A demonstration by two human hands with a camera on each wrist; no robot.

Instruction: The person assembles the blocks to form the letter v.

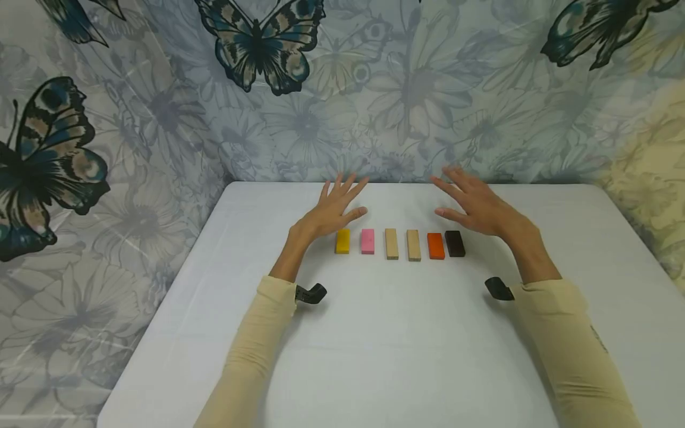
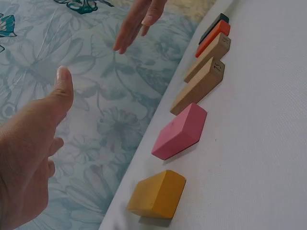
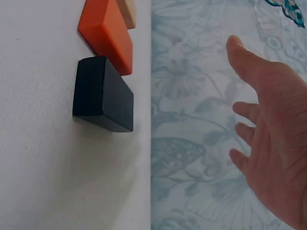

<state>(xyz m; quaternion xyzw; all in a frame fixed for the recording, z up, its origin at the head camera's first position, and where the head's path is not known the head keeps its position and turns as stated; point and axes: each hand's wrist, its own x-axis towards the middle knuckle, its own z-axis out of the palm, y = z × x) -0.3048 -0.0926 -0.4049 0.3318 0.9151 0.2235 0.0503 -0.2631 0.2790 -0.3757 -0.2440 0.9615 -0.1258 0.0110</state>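
Several small blocks lie in a row across the white table. From left to right in the head view come a yellow block [image 1: 342, 241], a pink block [image 1: 367, 241], two bare wooden blocks [image 1: 392, 244], an orange block [image 1: 436, 245] and a black block [image 1: 455, 244]. My left hand [image 1: 330, 209], fingers spread, hovers just behind the yellow block and holds nothing. Beyond the black block is my right hand [image 1: 476, 205], also spread and holding nothing. Dark markings show on the ends of the wooden blocks [image 2: 204, 84] in the left wrist view.
The table [image 1: 407, 356] has a white cover, and its far edge meets a wall [image 1: 374, 119] hung with butterfly-and-flower fabric. A black wrist mount [image 1: 311, 293] sticks out from the left sleeve, another wrist mount [image 1: 499, 289] from the right sleeve.
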